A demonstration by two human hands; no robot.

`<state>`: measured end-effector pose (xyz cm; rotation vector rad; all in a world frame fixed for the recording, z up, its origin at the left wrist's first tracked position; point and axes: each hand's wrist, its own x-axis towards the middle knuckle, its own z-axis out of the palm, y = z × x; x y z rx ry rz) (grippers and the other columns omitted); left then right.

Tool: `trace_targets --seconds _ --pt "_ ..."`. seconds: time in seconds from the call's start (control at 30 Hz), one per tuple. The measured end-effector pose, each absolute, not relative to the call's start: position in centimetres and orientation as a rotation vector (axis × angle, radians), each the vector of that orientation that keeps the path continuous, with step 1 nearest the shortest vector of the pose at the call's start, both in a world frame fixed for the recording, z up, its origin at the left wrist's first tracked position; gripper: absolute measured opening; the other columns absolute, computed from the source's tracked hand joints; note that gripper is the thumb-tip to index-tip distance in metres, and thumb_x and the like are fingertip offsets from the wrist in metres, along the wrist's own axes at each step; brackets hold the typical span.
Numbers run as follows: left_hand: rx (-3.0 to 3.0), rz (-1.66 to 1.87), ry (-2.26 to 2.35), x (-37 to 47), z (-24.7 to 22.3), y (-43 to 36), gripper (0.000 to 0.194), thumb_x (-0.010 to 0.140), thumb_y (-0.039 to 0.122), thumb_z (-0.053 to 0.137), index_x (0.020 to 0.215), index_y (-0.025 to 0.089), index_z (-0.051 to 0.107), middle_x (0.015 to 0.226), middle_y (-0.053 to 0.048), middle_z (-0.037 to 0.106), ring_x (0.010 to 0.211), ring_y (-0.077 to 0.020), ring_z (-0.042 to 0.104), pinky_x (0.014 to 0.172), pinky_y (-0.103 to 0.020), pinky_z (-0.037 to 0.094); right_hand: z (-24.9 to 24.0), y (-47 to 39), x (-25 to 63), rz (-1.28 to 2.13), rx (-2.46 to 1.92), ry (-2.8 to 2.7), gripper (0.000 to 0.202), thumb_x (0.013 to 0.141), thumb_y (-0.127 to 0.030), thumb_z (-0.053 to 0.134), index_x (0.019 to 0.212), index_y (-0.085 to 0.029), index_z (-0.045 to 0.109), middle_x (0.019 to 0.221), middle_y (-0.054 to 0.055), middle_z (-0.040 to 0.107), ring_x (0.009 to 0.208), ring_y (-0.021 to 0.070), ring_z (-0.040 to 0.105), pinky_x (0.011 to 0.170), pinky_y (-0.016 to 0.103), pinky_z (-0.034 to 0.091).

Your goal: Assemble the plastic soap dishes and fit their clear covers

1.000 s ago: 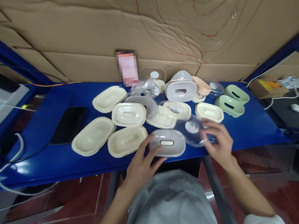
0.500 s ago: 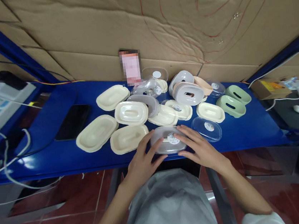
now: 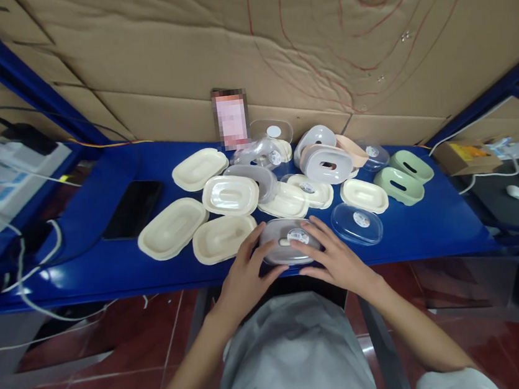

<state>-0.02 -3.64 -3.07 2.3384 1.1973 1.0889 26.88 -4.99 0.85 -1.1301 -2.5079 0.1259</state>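
At the table's front edge sits a grey oval dish (image 3: 278, 256) under a clear lid (image 3: 282, 228) with a round white label. My left hand (image 3: 249, 270) grips its left end, fingers on the lid and thumb along the near side. From the right, my right hand (image 3: 339, 254) holds the other end, its fingers reaching over the lid beside the label. A loose clear lid (image 3: 354, 226) with a label lies just right of that hand. Close to my left hand is a cream oval dish (image 3: 220, 239).
Several cream dishes (image 3: 174, 228) spread to the left and middle. Behind are grey slotted pieces (image 3: 328, 165), a peach piece (image 3: 352, 149) and green ones (image 3: 399, 185). A black phone (image 3: 132, 209) lies left; another phone (image 3: 232, 119) leans on the cardboard (image 3: 155, 63).
My right hand has shifted slightly left, its fingers further over the lid. My left hand keeps its grip on the dish. The whole view has moved a little.
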Motion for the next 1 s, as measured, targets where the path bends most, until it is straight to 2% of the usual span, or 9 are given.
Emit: trace_targets --seconds 0.17,0.33,0.4,0.5,0.57,0.67,0.77,0.87,1.0 --pt "2.376 1.152 1.156 -0.2 -3.3 -3.4 0.048 0.098 0.04 0.076 0.138 0.026 0.055 0.16 -0.016 0.054 0.147 -0.0319 0.058 0.114 -0.053 0.059 0.0 -5.1 26.7 0.043 -1.142 -2.51 0.062 0.103 -0.038 0.069 0.162 -0.03 0.049 0.17 0.017 0.042 0.166 0.0389 0.02 0.126 0.062 0.043" --pt "2.399 1.244 1.153 -0.2 -3.5 -3.1 0.041 0.096 0.045 0.077 0.127 0.024 0.059 0.154 -0.017 0.061 0.141 -0.0321 0.064 0.108 -0.052 0.063 0.0 -5.0 26.8 0.065 -1.098 -2.487 0.062 0.104 -0.038 0.067 0.162 -0.03 0.048 0.171 0.017 0.038 0.166 0.0385 0.02 0.126 0.063 0.042" --pt "2.434 1.285 1.136 -0.1 -3.5 -3.0 0.04 0.095 0.044 0.078 0.123 0.023 0.058 0.152 -0.018 0.063 0.138 -0.0328 0.066 0.116 -0.06 0.057 0.0 -5.0 26.8 0.103 -1.113 -2.466 0.064 0.104 -0.037 0.068 0.164 -0.033 0.045 0.174 0.015 0.034 0.166 0.0384 0.02 0.126 0.064 0.042" --pt "2.484 1.312 1.1 -0.1 -3.4 -2.8 0.039 0.093 0.041 0.082 0.118 0.023 0.058 0.151 -0.02 0.064 0.136 -0.0341 0.067 0.125 -0.072 0.04 -0.2 -5.2 26.6 0.144 -1.132 -2.455 0.071 0.104 -0.034 0.068 0.168 -0.037 0.038 0.178 0.012 0.026 0.167 0.0379 0.017 0.126 0.064 0.043" --pt "2.481 1.321 1.077 -0.2 -3.2 -2.8 0.038 0.093 0.038 0.083 0.116 0.023 0.058 0.152 -0.02 0.063 0.137 -0.0338 0.067 0.126 -0.072 0.039 -0.3 -5.4 26.6 0.141 -1.142 -2.45 0.075 0.104 -0.031 0.068 0.169 -0.038 0.033 0.179 0.01 0.023 0.167 0.0372 0.016 0.126 0.062 0.043" --pt "2.448 1.347 1.054 -0.2 -3.2 -2.8 0.038 0.092 0.037 0.083 0.116 0.023 0.057 0.152 -0.019 0.063 0.137 -0.0326 0.067 0.124 -0.067 0.045 -0.4 -5.7 26.6 0.124 -1.141 -2.443 0.075 0.104 -0.03 0.068 0.17 -0.036 0.033 0.18 0.011 0.023 0.167 0.0373 0.016 0.127 0.061 0.042" --pt "2.392 1.357 1.052 0.0 -3.4 -2.8 0.041 0.092 0.037 0.083 0.118 0.023 0.054 0.152 -0.019 0.063 0.14 -0.0315 0.065 0.122 -0.064 0.048 -0.5 -5.6 26.4 0.139 -1.148 -2.43 0.074 0.104 -0.032 0.068 0.169 -0.034 0.035 0.178 0.012 0.026 0.167 0.0373 0.016 0.127 0.062 0.043" --pt "2.364 1.314 1.074 0.2 -3.3 -3.0 0.046 0.094 0.038 0.081 0.127 0.023 0.052 0.154 -0.019 0.061 0.144 -0.0311 0.061 0.122 -0.063 0.049 -0.5 -5.4 26.3 0.192 -1.15 -2.396 0.072 0.103 -0.034 0.069 0.168 -0.035 0.037 0.175 0.013 0.033 0.166 0.0356 0.024 0.126 0.062 0.044" --pt "2.524 1.112 1.14 -0.6 -2.3 -3.5 0.06 0.099 0.035 0.075 0.15 0.022 0.045 0.168 -0.024 0.044 0.157 -0.0364 0.044 0.128 -0.071 0.033 0.1 -6.1 28.1 0.11 -1.107 -2.355 0.072 0.102 -0.03 0.071 0.167 -0.035 0.039 0.172 0.012 0.04 0.162 0.0364 0.034 0.124 0.062 0.047"
